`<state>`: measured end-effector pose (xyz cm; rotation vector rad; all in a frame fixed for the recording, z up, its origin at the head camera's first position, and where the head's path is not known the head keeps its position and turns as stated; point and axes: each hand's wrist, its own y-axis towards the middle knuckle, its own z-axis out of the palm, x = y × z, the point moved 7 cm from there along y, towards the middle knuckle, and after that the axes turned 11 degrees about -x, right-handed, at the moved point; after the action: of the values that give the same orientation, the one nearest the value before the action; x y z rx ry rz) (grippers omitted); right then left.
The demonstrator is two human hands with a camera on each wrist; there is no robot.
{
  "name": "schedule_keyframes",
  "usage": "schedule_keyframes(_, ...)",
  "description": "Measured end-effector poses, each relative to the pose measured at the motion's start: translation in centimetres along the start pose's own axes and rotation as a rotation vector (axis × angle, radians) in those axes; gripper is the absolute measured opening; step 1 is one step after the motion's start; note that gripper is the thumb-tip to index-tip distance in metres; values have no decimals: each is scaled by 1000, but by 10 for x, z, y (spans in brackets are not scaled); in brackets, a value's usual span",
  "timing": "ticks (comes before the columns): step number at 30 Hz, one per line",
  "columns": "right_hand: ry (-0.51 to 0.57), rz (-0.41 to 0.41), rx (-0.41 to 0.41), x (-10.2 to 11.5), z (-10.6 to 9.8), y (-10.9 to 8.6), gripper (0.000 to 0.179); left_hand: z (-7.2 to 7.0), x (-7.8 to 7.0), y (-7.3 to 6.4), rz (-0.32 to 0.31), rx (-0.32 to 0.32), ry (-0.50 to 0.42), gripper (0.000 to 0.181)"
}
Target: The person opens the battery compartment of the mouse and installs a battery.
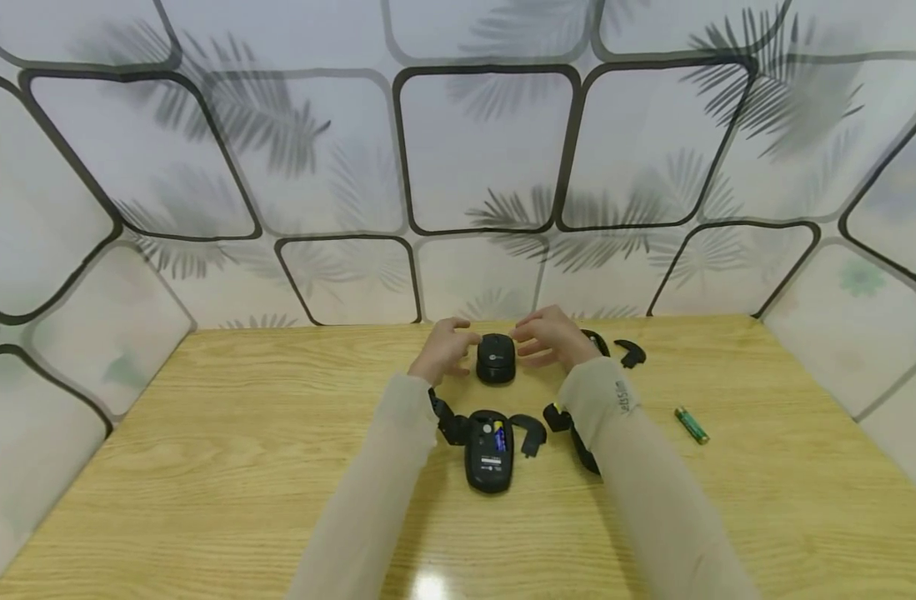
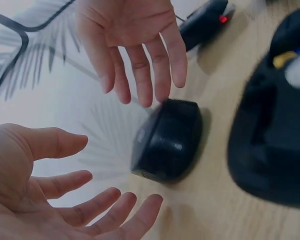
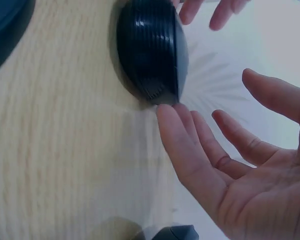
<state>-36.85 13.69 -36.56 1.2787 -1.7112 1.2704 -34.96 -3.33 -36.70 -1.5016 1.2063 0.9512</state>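
Observation:
A black computer mouse (image 1: 496,359) stands on the table between my two hands, buttons side up. My left hand (image 1: 444,348) is at its left with fingers spread and nothing in them. On the other side my right hand (image 1: 550,337) is held with loosely bent fingers, also without anything in it. In the right wrist view, the fingertips (image 3: 168,117) of the right hand come up to the mouse (image 3: 151,50); whether they touch it I cannot tell. The left wrist view shows the left fingers (image 2: 140,212) apart from the mouse (image 2: 169,142).
Nearer me, an upturned mouse (image 1: 490,471) shows its battery compartment, with a loose black cover (image 1: 531,435) beside it. My right sleeve partly hides another mouse (image 1: 582,454). A further mouse (image 1: 597,342), a second cover (image 1: 633,352) and a green battery (image 1: 691,425) lie to the right.

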Motion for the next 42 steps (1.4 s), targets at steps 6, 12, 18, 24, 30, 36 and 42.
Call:
schedule_keyframes(6, -51, 16, 0, -3, 8, 2, 49, 5, 7, 4, -17, 14, -15, 54)
schedule_keyframes(12, -46, 37, 21, -6, 14, 1, 50, 10, 11, 5, -35, 37, -44, 55)
schedule_keyframes(18, -21, 73, -9, -9, 21, 2, 54, 12, 14, 5, -27, 29, -56, 57)
schedule_keyframes(24, -17, 57, -22, -4, 18, -3, 52, 11, 15, 6, -23, 47, -88, 60)
schedule_keyframes(30, 36, 1, 11, 9, 16, -12, 55, -2, 11, 1, -20, 83, -170, 63)
schedule_keyframes(36, 29, -48, 45, 20, 15, -26, 54, -12, 5, -14, -23, 117, -233, 66)
schedule_keyframes(42, 25, -94, 82, 23, 14, -39, 56, -17, -2, -30, 23, 96, -213, 66)
